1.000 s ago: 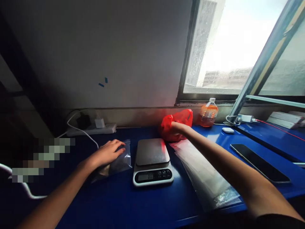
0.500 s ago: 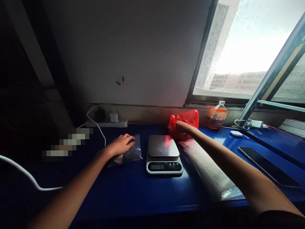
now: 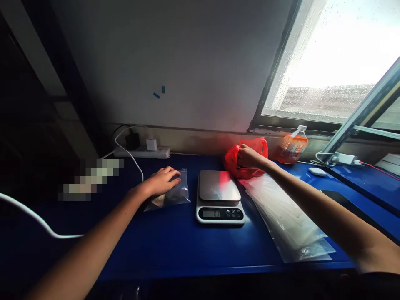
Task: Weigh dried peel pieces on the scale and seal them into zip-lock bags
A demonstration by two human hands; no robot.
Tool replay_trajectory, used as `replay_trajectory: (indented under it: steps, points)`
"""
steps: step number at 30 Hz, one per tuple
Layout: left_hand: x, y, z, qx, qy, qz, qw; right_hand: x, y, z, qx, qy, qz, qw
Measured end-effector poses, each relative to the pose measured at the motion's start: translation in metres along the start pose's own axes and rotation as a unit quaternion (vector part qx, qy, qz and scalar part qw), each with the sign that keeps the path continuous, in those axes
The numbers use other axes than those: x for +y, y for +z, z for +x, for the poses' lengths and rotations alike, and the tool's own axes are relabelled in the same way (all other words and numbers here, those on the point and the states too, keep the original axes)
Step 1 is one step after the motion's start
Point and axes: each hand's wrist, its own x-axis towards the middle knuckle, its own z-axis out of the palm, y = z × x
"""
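Blue table (image 3: 175,246) beneath a rain-specked window (image 3: 337,71). From the head view, the left hand (image 3: 164,182) lies palm down, loosely spread, on a clear bag (image 3: 180,193) left of the scale (image 3: 218,187). The right hand (image 3: 248,157) is in the red bag (image 3: 231,160) behind the scale; its grip is hidden, so I cannot tell what it holds. Work looks unfinished: nothing sits on the scale, and clear sleeves (image 3: 290,216) lie stacked at right.

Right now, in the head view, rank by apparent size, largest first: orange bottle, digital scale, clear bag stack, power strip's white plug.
1. Clear bag stack, though partly hidden
2. Digital scale
3. Orange bottle
4. White plug
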Motion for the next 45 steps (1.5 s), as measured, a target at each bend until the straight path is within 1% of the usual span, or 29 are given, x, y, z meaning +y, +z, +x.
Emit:
replay_trajectory:
  steps: [2,6,10,12,14,16,20,23,26,29,31,33,36,38,39,40,42,43,45]
  points:
    - [0.001,-0.001,-0.001,-0.003,-0.001,0.002,1.0,0.008,-0.007,-0.007,-0.007,0.009,-0.001,1.0]
    - [0.004,-0.002,0.0,-0.011,-0.003,0.01,1.0,0.017,-0.02,-0.027,0.01,0.06,0.013,0.998]
    - [0.005,0.0,0.001,-0.011,-0.006,0.015,1.0,0.007,-0.042,-0.052,0.015,0.105,0.054,0.993]
    - [0.005,0.001,0.001,-0.004,-0.01,0.013,1.0,-0.002,-0.053,-0.06,0.033,0.128,0.074,0.988]
    - [0.005,0.001,-0.001,0.005,-0.014,0.009,1.0,-0.009,-0.058,-0.062,0.058,0.145,0.083,0.984]
    - [0.006,0.001,-0.003,0.013,-0.015,0.002,1.0,-0.012,-0.056,-0.059,0.061,0.147,0.079,0.984]
    - [0.007,0.001,-0.007,0.024,-0.014,-0.012,1.0,-0.012,-0.036,-0.045,0.007,0.142,0.061,0.988]
    - [0.008,0.003,-0.009,0.031,-0.016,-0.02,0.999,-0.014,-0.023,-0.04,-0.008,0.115,0.054,0.992]
    - [0.009,0.001,-0.011,0.035,-0.018,-0.021,0.999,-0.017,-0.019,-0.037,-0.008,0.096,0.053,0.994]
    - [0.01,-0.001,-0.011,0.031,-0.015,-0.013,0.999,-0.015,-0.021,-0.034,-0.006,0.104,0.049,0.993]
    - [0.01,-0.002,-0.01,0.027,-0.016,-0.004,1.0,-0.012,-0.028,-0.034,-0.002,0.12,0.044,0.992]
    - [0.009,-0.001,-0.008,0.02,-0.019,0.006,1.0,-0.011,-0.042,-0.036,0.011,0.139,0.037,0.989]
    - [0.006,0.004,-0.004,0.006,-0.023,0.016,1.0,-0.014,-0.072,-0.044,0.068,0.161,0.028,0.984]
    - [0.003,0.005,-0.001,-0.003,-0.026,0.02,0.999,-0.024,-0.093,-0.052,0.131,0.18,0.066,0.973]
    - [0.002,0.005,0.001,-0.006,-0.027,0.022,0.999,-0.033,-0.102,-0.058,0.142,0.186,0.094,0.968]
    - [0.001,0.003,0.003,-0.01,-0.028,0.024,0.999,-0.044,-0.108,-0.064,0.133,0.175,0.12,0.968]
    - [0.001,-0.003,0.008,-0.021,-0.028,0.029,0.999,-0.071,-0.114,-0.075,0.084,0.121,0.147,0.978]
    - [0.003,-0.008,0.01,-0.026,-0.028,0.032,0.999,-0.086,-0.113,-0.079,0.065,0.086,0.147,0.983]
    - [0.009,-0.018,0.011,-0.02,-0.029,0.041,0.999,-0.112,-0.105,-0.082,0.052,0.022,0.142,0.988]
